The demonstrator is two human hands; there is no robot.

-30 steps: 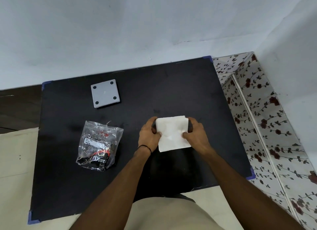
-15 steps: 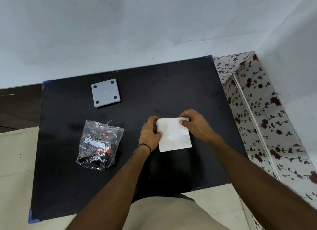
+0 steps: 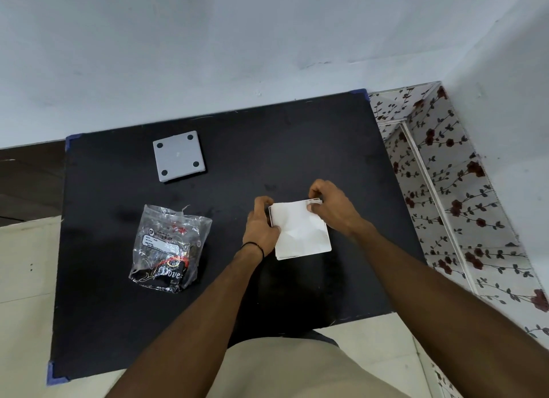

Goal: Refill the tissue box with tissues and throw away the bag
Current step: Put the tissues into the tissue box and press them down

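A square stack of white tissues (image 3: 301, 229) sits on the black table (image 3: 267, 148), right of centre. My left hand (image 3: 261, 228) grips the stack's left edge, thumb on top. My right hand (image 3: 332, 207) pinches its far right corner, where the top sheets curl up slightly. The tissue box under the stack is mostly hidden. A crumpled clear plastic bag (image 3: 169, 249) with black and red print lies on the table to the left, apart from both hands. A grey square panel (image 3: 179, 156) with round black pads at its corners lies farther back left.
A white wall (image 3: 267, 46) rises directly behind the table. A floral-patterned surface (image 3: 445, 195) runs along the table's right side. Pale floor tiles (image 3: 23, 278) show at the left and near edges. My lap fills the bottom centre.
My right hand has moved from the stack's right edge up to its far right corner and pinches the sheets there. The left hand has stayed on the left edge.
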